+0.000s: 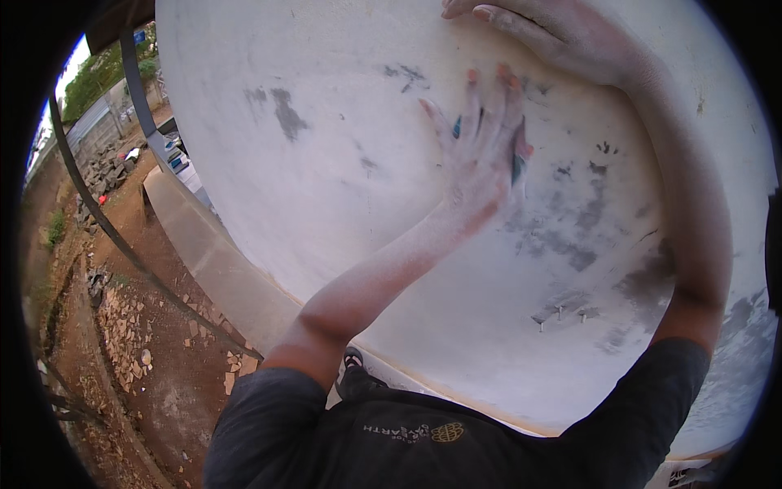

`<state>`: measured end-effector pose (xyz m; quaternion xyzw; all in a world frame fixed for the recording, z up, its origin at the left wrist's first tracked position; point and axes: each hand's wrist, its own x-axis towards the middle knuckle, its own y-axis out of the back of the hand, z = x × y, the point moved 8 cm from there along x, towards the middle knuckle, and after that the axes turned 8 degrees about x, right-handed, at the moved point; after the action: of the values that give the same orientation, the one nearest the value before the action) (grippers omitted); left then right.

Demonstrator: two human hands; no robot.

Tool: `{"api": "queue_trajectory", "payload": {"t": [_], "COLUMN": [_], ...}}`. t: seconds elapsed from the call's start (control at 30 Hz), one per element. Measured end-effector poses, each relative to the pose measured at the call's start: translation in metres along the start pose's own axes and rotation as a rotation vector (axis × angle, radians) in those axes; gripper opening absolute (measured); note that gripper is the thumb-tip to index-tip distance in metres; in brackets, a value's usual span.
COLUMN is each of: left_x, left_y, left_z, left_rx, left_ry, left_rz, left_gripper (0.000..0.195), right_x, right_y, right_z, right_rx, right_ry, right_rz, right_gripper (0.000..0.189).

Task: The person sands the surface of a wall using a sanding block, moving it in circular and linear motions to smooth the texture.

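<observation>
My left hand [482, 140] lies with fingers spread against a white, patchy wall [366, 202]. Under its palm is a thin teal-edged piece [518, 169], perhaps abrasive paper; most of it is hidden. Pale dust coats both hands and forearms. Higher up, my right hand [537, 30] leans on the wall, partly cut off by the top of the view. No object shows in it, though its palm side is hidden. Grey patches [574, 253] mark the wall between my arms, and several small pegs [559, 312] stick out lower down.
A concrete ledge [208, 244] runs along the wall's foot at left, beside my shoe [352, 357]. Beyond it, a dark pole [122, 244] crosses above bare earth with broken tile pieces [125, 336]. A stone pile [107, 174] and a metal post [137, 85] stand farther off.
</observation>
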<state>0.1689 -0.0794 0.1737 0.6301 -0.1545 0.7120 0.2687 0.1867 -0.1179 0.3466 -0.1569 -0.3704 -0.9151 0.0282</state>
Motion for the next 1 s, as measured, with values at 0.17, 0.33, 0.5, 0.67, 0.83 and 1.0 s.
{"api": "queue_trajectory", "payload": {"t": [0.17,0.33,0.5,0.67,0.83,1.0], "left_x": [0.001,0.016,0.005,0.009,0.013,0.004], "left_y": [0.002,0.009,0.002,0.005,0.009,-0.002], "left_z": [-0.01,-0.042,-0.032,-0.004,-0.039,0.016], "left_rx": [-0.021,-0.088,-0.053,0.018,-0.045,-0.002], "left_ry": [0.036,0.344,0.225,0.221,0.229,0.153], "left_rz": [-0.056,0.091,0.045,0.131,0.058,0.083], "left_gripper": [0.07,0.066,0.067,0.068,0.068,0.067], "right_x": [-0.005,-0.031,-0.134,-0.143,-0.151,-0.16], "right_y": [0.011,-0.006,-0.002,-0.002,-0.003,-0.021], "right_z": [-0.014,-0.009,-0.044,-0.055,-0.055,-0.063], "right_rx": [0.08,0.05,-0.186,-0.16,-0.203,-0.227], "right_ry": [-0.023,-0.043,0.066,0.105,0.094,0.072], "right_rz": [-0.008,-0.076,-0.204,-0.322,-0.312,-0.339], "right_gripper": [0.033,0.037,0.039,0.045,0.052,0.059]}}
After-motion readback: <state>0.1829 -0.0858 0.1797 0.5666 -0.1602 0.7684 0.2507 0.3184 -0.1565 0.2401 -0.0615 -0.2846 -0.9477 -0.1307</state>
